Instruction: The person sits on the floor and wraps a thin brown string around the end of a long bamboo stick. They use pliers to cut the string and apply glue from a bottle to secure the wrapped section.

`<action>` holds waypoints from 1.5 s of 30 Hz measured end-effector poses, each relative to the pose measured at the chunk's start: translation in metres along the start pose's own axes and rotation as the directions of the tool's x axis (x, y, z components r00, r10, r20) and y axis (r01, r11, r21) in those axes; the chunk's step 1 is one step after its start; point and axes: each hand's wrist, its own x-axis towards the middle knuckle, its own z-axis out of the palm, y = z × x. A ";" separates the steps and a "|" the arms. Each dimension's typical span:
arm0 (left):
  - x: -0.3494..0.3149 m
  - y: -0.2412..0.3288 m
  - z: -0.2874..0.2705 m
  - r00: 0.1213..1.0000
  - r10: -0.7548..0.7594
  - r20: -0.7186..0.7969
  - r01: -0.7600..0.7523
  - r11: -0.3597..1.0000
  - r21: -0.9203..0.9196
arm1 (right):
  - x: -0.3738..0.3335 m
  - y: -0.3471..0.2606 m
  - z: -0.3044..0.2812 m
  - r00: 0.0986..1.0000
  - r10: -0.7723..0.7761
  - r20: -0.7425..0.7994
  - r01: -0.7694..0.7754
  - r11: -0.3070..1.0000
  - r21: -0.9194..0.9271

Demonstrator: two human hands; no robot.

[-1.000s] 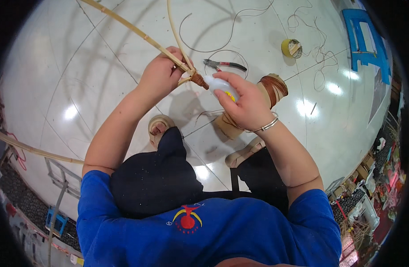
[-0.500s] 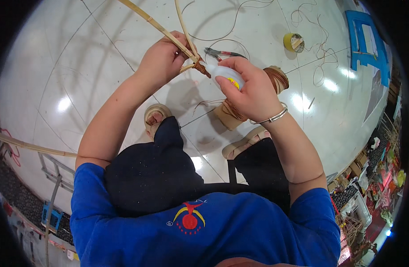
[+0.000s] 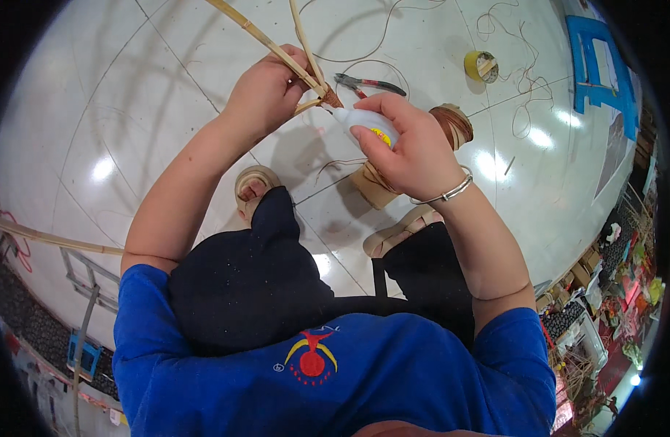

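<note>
My left hand (image 3: 272,89) is closed around pale bamboo strips (image 3: 266,42) where they come together. A brown wire-like binding (image 3: 330,97) wraps their joined end. In my right hand (image 3: 402,137) is a white squeeze bottle (image 3: 357,124) with a yellow label, its narrow nozzle tilted toward the binding. The nozzle tip is at or very close to the wrapped end; whether it touches I cannot tell. Just beyond the bottle, pliers (image 3: 370,84) with red and black handles lie on the floor.
Beside my right hand are a spool of brown wire (image 3: 451,127) and a wire-wound block (image 3: 373,186). A yellow tape roll (image 3: 481,66) and loose thin wire (image 3: 526,80) lie farther right. A blue plastic stool (image 3: 604,69) stands at the far right, with clutter (image 3: 630,291) below it.
The bottle's nozzle has shifted slightly left and down along the binding. The bamboo strips have moved a little to the right and turned slightly. Both hands keep their hold.
</note>
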 end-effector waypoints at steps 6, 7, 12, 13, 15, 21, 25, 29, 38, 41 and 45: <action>0.000 -0.002 0.002 1.000 0.008 -0.021 -0.007 0.999 0.036 | -0.003 0.003 -0.002 0.999 0.044 -0.007 -0.044 0.999 -0.008; 0.000 -0.002 0.001 1.000 0.010 -0.021 -0.009 0.999 0.044 | -0.003 0.005 -0.002 0.999 0.035 -0.006 -0.035 0.999 -0.016; 0.000 0.001 0.001 0.999 0.002 -0.036 0.000 0.998 0.059 | -0.006 0.007 -0.003 0.999 0.036 -0.023 -0.038 0.996 -0.087; 0.000 0.001 0.000 0.999 0.009 -0.033 -0.007 0.998 0.066 | -0.005 0.007 -0.003 0.999 0.029 -0.042 -0.033 0.996 -0.080; 0.000 -0.001 0.001 1.000 -0.003 -0.031 0.004 0.999 0.039 | 0.000 0.006 -0.002 0.998 -0.003 -0.056 -0.001 0.998 -0.066; -0.002 -0.003 0.003 0.997 0.025 -0.069 -0.025 1.000 0.013 | -0.007 0.010 -0.005 0.999 0.050 0.007 -0.049 0.996 -0.074; -0.002 0.000 0.000 0.999 0.019 -0.038 -0.018 1.000 0.024 | -0.012 0.009 -0.006 0.996 0.081 0.022 -0.078 0.993 -0.084; -0.003 -0.002 0.001 0.999 -0.019 -0.029 0.018 0.999 -0.035 | -0.016 0.011 -0.009 0.997 0.074 0.026 -0.070 0.988 -0.136; -0.002 -0.003 -0.001 0.999 0.046 -0.022 -0.045 0.997 0.060 | -0.017 0.009 -0.012 0.993 0.108 0.045 -0.101 0.985 -0.137; -0.002 -0.003 0.002 0.999 -0.041 -0.009 0.040 0.999 -0.004 | -0.012 0.010 -0.011 0.999 0.028 -0.019 -0.030 0.993 -0.118; -0.002 0.000 -0.001 0.999 0.023 -0.023 -0.023 1.000 0.021 | -0.008 0.009 -0.008 1.000 0.024 0.008 -0.023 0.996 -0.090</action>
